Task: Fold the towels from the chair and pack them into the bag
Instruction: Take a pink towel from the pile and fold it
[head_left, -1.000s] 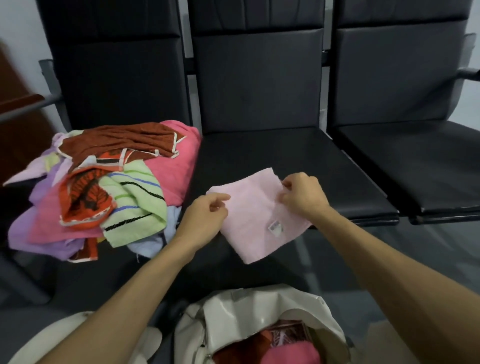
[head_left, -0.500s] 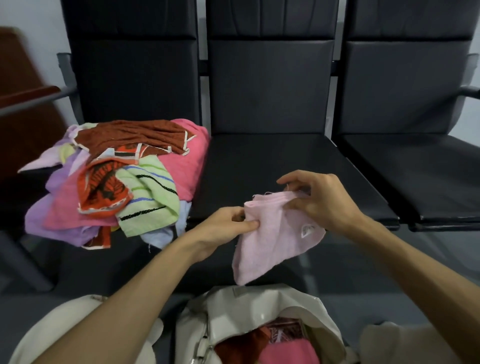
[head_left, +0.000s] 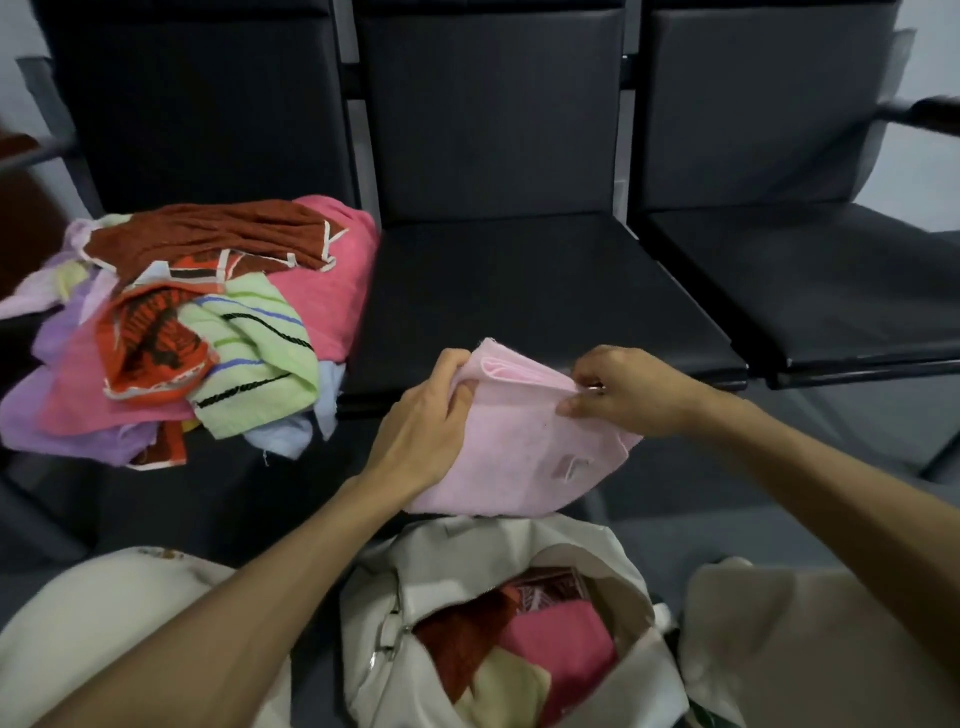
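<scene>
A light pink towel, folded over, hangs in the air in front of the middle seat's front edge, just above the bag. My left hand grips its left top edge, and my right hand pinches its right top edge. A white label shows on its lower right. The cream bag stands open below, between my knees, with red, pink and pale yellow towels inside. A pile of unfolded towels in pink, purple, green-striped, orange and brown lies on the left chair seat.
Three black chairs stand in a row; the middle seat and the right seat are bare. A metal armrest sticks out at the far right. My knees in pale trousers flank the bag.
The pink towel was lifted off the middle seat, folded over, and brought nearer, down over the bag. Both hands kept hold of it.
</scene>
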